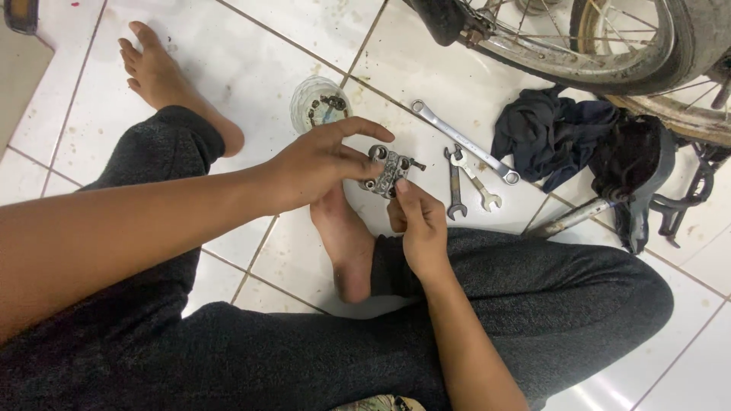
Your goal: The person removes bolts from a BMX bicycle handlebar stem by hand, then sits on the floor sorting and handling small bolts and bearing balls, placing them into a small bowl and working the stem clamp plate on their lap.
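A small grey metal clamp plate with bolt holes (pixel 389 170) sits pinched between both hands above the white tiled floor (pixel 251 61): left hand (pixel 320 164) grasping its left edge, right hand (pixel 419 224) gripping its near edge. Three steel spanners (pixel 466 171) lie just right.

Bright, even light from overhead fills the scene. The white floor tiles (pixel 251 68) shine with soft glare, strongest at the near right. Shadows are faint and short. The near left forearm (pixel 99 236) is slightly blurred; edges bend mildly.
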